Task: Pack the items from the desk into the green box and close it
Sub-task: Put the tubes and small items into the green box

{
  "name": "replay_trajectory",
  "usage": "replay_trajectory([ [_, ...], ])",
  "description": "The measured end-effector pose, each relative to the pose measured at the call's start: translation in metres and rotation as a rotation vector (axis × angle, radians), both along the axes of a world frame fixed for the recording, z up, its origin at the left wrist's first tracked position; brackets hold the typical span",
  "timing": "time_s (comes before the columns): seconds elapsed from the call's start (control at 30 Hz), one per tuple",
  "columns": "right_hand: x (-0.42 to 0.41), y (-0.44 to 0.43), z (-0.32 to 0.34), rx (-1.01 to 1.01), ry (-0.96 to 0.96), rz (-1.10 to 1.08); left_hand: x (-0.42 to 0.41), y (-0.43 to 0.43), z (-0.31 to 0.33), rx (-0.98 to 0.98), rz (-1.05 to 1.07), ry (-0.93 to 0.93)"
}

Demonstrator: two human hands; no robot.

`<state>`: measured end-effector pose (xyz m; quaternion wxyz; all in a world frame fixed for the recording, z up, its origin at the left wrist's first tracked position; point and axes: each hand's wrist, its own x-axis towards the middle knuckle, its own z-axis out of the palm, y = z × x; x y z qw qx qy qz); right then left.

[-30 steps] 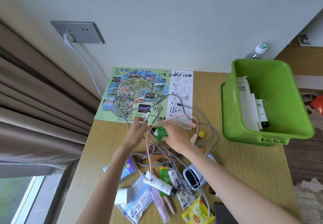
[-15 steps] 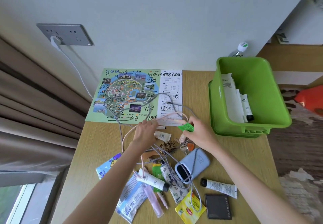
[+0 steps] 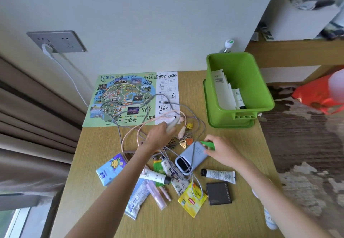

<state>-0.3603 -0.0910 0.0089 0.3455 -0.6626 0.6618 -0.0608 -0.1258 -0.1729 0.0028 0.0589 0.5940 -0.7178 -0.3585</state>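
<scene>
Biggest thing first: the wooden desk (image 3: 232, 163) carries everything, and the open green plastic box (image 3: 240, 87) sits at its far right corner, nested on what looks like its own lid, with a few white tubes and cartons already leaning inside; lots of room left. The flat printed paper map (image 3: 130, 98) lies at the back against the wall; it's floppy, so slide it to the edge or fold it before it goes in. The tangle of grey and pink cables (image 3: 186, 118) drapes over the map and most of the clutter; limp and snag-prone, so gather it into a coil rather than pull one end. One grey strand crosses the grey-blue power bank with a dark end window (image 3: 191, 157); that is the dense, rigid item, grip it across its width once the cord is off. The white squeeze tube with black cap (image 3: 218, 175), dark square compact (image 3: 218, 193) and yellow tea sachet (image 3: 192, 199) are light; the compact is probably fragile, lay it flat. Your left hand (image 3: 158, 135) is closed around a small white tube-like item just beside the pink cable. Your right hand (image 3: 221, 151) pinches a small bright green plastic piece (image 3: 208, 144) just above the power bank, well short of the box.
</scene>
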Motion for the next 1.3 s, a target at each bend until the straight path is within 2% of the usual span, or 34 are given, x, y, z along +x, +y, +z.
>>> replay_trajectory([
  [0.1,-0.009,0.027,-0.009,0.072,0.055,0.025,-0.006,0.018,0.009,0.213,0.045,0.299],
  [0.23,-0.010,0.054,-0.025,0.118,0.167,0.107,-0.007,0.045,0.015,0.319,0.069,0.474],
  [0.37,-0.006,0.064,-0.038,0.076,0.308,0.133,-0.002,0.060,0.012,0.365,0.037,0.451],
  [0.5,-0.002,0.062,-0.038,0.020,0.338,0.117,0.000,0.067,0.012,0.326,0.063,0.416],
  [0.8,-0.019,0.038,0.026,-0.292,0.043,-0.126,-0.040,0.045,0.052,0.221,0.060,0.489],
  [0.93,-0.029,0.005,0.070,-0.273,-0.216,-0.275,-0.067,0.025,0.082,0.124,0.024,0.511],
  [1.0,-0.038,-0.014,0.088,-0.293,-0.266,-0.324,-0.081,0.012,0.097,0.072,0.015,0.541],
  [1.07,-0.050,-0.035,0.101,-0.356,-0.223,-0.361,-0.093,-0.003,0.110,0.042,0.015,0.585],
  [1.17,-0.072,-0.067,0.110,-0.452,-0.038,-0.411,-0.108,-0.028,0.123,0.005,0.039,0.589],
  [1.3,-0.092,-0.111,0.109,-0.426,0.179,-0.453,-0.121,-0.059,0.122,-0.020,0.071,0.576],
])
